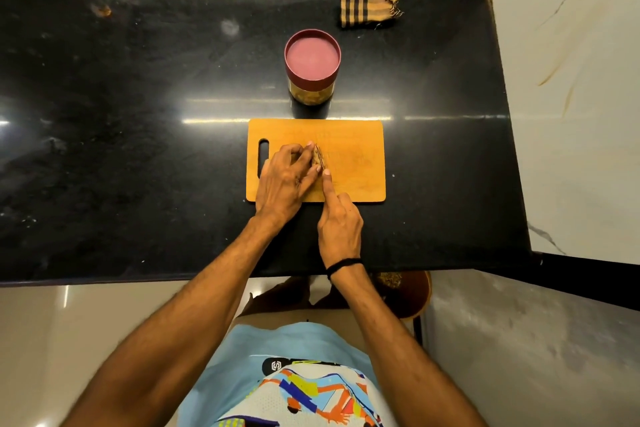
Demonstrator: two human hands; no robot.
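Observation:
An orange wooden cutting board (356, 163) with a handle slot lies on the black stone counter. My left hand (285, 180) rests on the board, its curled fingers holding a small brownish piece of food (316, 159) in place. My right hand (339, 222) grips a knife (320, 158), index finger stretched along its spine. The thin blade stands on edge against the food, right beside my left fingertips. The knife's handle is hidden inside my right hand.
A jar with a maroon lid (312, 59) stands just behind the board. A folded striped cloth (369, 8) lies at the back right. White marble walls bound the black counter (138, 132) at the back and right. A brown stool (408, 291) sits below the counter edge.

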